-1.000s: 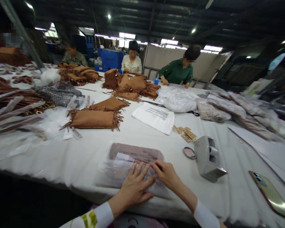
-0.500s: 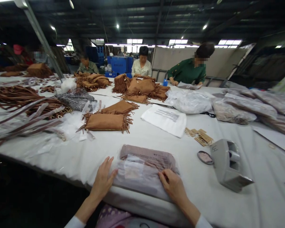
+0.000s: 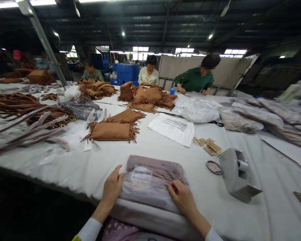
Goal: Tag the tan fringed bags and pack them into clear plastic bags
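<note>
A brown bag in a clear plastic sleeve (image 3: pixel 153 180) lies flat at the table's near edge, with a pale label showing through its left half. At the sleeve's left edge is my left hand (image 3: pixel 112 184), its fingers and thumb apart, holding nothing. My right hand (image 3: pixel 178 191) pinches the plastic at the right side of the sleeve between thumb and fingers. To the right stand a grey tape dispenser (image 3: pixel 238 174) and a small round dish (image 3: pixel 214 167). Brown paper tags (image 3: pixel 209 146) lie behind the dish.
Fringed brown pouches (image 3: pixel 111 130), a white printed bag (image 3: pixel 172 129) and brown straps (image 3: pixel 22 107) lie farther back. Wrapped packages (image 3: pixel 258 115) are piled at the right. Across the table, a person in green (image 3: pixel 194 80) and others work beside fringed bags (image 3: pixel 147 95).
The camera view has shifted slightly. My left hand has turned a little more upright beside the sleeve; my right hand keeps its pinch. The person in green has moved a hand slightly.
</note>
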The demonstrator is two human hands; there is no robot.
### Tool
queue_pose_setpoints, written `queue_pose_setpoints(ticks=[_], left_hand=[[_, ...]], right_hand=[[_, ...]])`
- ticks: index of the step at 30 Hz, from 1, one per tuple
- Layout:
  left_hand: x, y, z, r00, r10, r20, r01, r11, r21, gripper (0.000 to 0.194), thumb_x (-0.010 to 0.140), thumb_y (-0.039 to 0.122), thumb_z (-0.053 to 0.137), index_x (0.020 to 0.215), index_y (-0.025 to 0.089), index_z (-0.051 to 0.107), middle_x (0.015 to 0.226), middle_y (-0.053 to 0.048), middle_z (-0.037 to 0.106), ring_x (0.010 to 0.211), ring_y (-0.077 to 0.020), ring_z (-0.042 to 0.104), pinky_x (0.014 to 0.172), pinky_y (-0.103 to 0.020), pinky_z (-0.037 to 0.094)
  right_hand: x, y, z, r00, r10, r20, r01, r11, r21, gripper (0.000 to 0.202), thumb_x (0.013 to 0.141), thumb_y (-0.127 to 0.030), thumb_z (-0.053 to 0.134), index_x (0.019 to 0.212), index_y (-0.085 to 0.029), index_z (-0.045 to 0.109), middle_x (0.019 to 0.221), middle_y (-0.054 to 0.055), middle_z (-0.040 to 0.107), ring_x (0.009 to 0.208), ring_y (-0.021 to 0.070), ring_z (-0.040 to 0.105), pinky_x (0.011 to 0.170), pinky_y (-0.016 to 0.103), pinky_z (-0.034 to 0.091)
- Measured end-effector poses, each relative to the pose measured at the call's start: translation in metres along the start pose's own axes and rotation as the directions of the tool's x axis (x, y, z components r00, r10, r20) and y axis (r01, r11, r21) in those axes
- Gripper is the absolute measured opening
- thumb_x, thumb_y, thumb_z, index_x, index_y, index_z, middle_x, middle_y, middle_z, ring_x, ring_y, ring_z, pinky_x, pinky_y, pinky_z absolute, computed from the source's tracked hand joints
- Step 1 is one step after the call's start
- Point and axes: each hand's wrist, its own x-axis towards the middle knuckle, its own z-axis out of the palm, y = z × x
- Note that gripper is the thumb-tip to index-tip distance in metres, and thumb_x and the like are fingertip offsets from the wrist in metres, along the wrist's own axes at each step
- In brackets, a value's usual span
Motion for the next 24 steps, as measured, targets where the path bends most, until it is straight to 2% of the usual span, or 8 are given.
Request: queue_pose_setpoints(ticks=[3,7,11,14,16,19,21,24], left_hand=[[-0.004,0.016,-0.008,0.969,0.214,-0.127,-0.194,0.969,0.153,0.035,0.092,0.02,0.041,0.125,0.017,0.054,0.099,-0.011,0.064,0.093,-0.0227,0.061,0.086,-0.039,0.047],[-0.022,0.043,-0.001,0.804,0.587,0.092,-0.592,0.779,0.206,0.048,0.09,0.034,0.051,0.137,0.024,0.044,0.136,-0.012,0.052,0.125,-0.0293,0.046,0.104,-0.048,0.035],[-0.043,0.03,0.024,0.785,0.596,0.168,-0.619,0.748,0.24,0.062,0.086,0.052,0.052,0.141,0.025,0.039,0.141,-0.012,0.049,0.126,-0.0318,0.045,0.102,-0.049,0.035],[-0.047,0.007,0.044,0.778,0.61,0.147,-0.628,0.754,0.193,0.065,0.084,0.052,0.053,0.143,0.027,0.036,0.141,-0.011,0.049,0.125,-0.0323,0.045,0.101,-0.05,0.035],[-0.048,-0.004,0.052,0.781,0.609,0.134,-0.624,0.763,0.169,0.066,0.084,0.051,0.053,0.143,0.03,0.035,0.142,-0.01,0.048,0.126,-0.0326,0.044,0.101,-0.051,0.035],[-0.051,-0.008,0.054,0.792,0.6,0.113,-0.61,0.777,0.152,0.066,0.083,0.049,0.053,0.144,0.032,0.033,0.142,-0.008,0.048,0.127,-0.0331,0.044,0.101,-0.052,0.034],[-0.051,-0.007,0.054,0.796,0.598,0.097,-0.605,0.782,0.149,0.066,0.083,0.047,0.053,0.144,0.033,0.032,0.141,-0.009,0.049,0.125,-0.0334,0.045,0.1,-0.052,0.035],[-0.05,-0.005,0.055,0.789,0.611,0.066,-0.613,0.775,0.151,0.067,0.082,0.046,0.053,0.144,0.033,0.031,0.139,-0.009,0.051,0.122,-0.0337,0.048,0.097,-0.051,0.037]], right_hand=[[0.001,0.002,0.001,1.0,0.002,0.002,-0.002,1.0,0.018,0.033,0.093,-0.044,0.045,0.072,-0.02,0.055,0.067,0.003,0.061,0.062,0.016,0.056,0.058,0.027,0.041],[-0.001,-0.001,0.001,1.0,0.016,-0.021,-0.015,0.999,0.034,0.032,0.092,-0.042,0.047,0.07,-0.02,0.056,0.066,0.003,0.062,0.062,0.0159,0.057,0.058,0.027,0.041],[-0.008,0.006,-0.014,0.995,0.076,-0.067,-0.078,0.996,-0.031,0.032,0.09,-0.041,0.051,0.067,-0.021,0.059,0.068,0.001,0.064,0.063,0.0146,0.059,0.06,0.024,0.043],[-0.017,0.036,-0.054,0.959,0.194,-0.204,-0.222,0.967,-0.122,0.034,0.09,-0.043,0.049,0.066,-0.022,0.061,0.07,0.003,0.064,0.065,0.0155,0.059,0.064,0.026,0.044],[-0.026,0.063,-0.097,0.887,0.291,-0.359,-0.361,0.921,-0.145,0.036,0.09,-0.045,0.044,0.074,-0.02,0.064,0.078,0.007,0.066,0.074,0.0189,0.06,0.072,0.029,0.044],[-0.036,0.108,-0.167,0.687,0.44,-0.578,-0.585,0.807,-0.08,0.048,0.09,-0.049,0.034,0.094,-0.013,0.066,0.096,0.017,0.067,0.091,0.0269,0.059,0.081,0.037,0.043],[-0.038,0.135,-0.199,0.579,0.545,-0.607,-0.685,0.728,0.0,0.055,0.086,-0.053,0.035,0.09,-0.01,0.069,0.086,0.018,0.069,0.085,0.0289,0.06,0.075,0.038,0.044],[-0.032,0.162,-0.214,0.519,0.676,-0.523,-0.743,0.659,0.114,0.053,0.077,-0.058,0.045,0.066,-0.013,0.071,0.059,0.012,0.066,0.065,0.0247,0.061,0.061,0.033,0.044]])
